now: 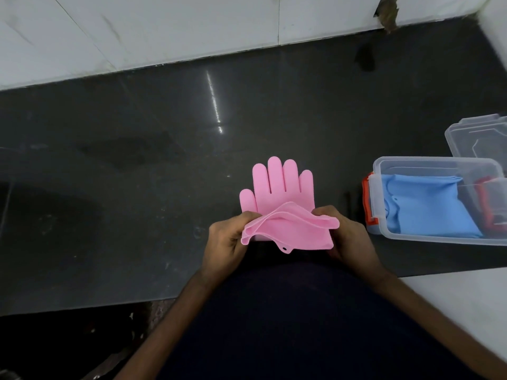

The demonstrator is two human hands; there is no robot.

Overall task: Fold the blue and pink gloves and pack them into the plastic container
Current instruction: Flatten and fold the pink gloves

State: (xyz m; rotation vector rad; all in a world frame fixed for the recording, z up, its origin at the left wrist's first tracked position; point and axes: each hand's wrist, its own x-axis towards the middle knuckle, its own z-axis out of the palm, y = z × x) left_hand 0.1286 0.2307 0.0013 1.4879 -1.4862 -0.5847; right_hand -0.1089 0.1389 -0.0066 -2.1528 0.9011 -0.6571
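- The pink gloves (285, 212) lie on the dark worktop (137, 187), fingers pointing away, cuffs doubled back.
- Left hand (225, 239) pinches the cuffs' left edge; right hand (348, 237) pinches the right edge.
- Blue gloves (428, 207) sit folded inside the plastic container (439, 161) (lid (477, 138) behind it), to the right.

Two bare forearms, no sleeves visible, enter from the lower frame and end in the left hand (223, 244) and right hand (349, 242). Between them, bottom centre, sits dark navy clothing (288, 325), plain and unmarked.
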